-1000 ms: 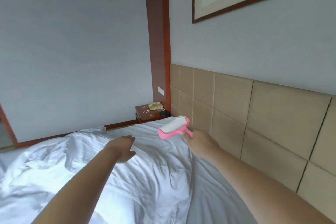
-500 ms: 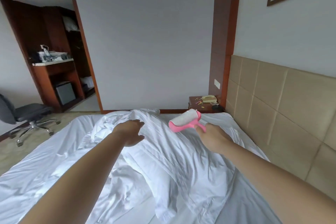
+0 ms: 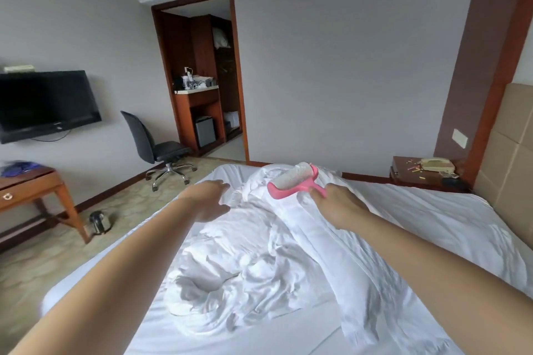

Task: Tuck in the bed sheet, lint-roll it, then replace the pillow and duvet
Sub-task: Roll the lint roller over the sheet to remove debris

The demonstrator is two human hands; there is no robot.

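The right hand (image 3: 340, 206) is gripping the pink handle of the lint roller (image 3: 294, 184), holding it over the far end of the crumpled white duvet (image 3: 259, 262). The left hand (image 3: 209, 200), fingers loose and holding nothing, is hovering just left of that heap and is nearer its far left edge. The duvet's long axis is running near to far down the middle of the bed sheet (image 3: 432, 216). I cannot pick out a pillow.

A duvet (image 3: 259, 262) lies heaped on the bed (image 3: 450, 210), a nightstand (image 3: 415, 174) beyond it.
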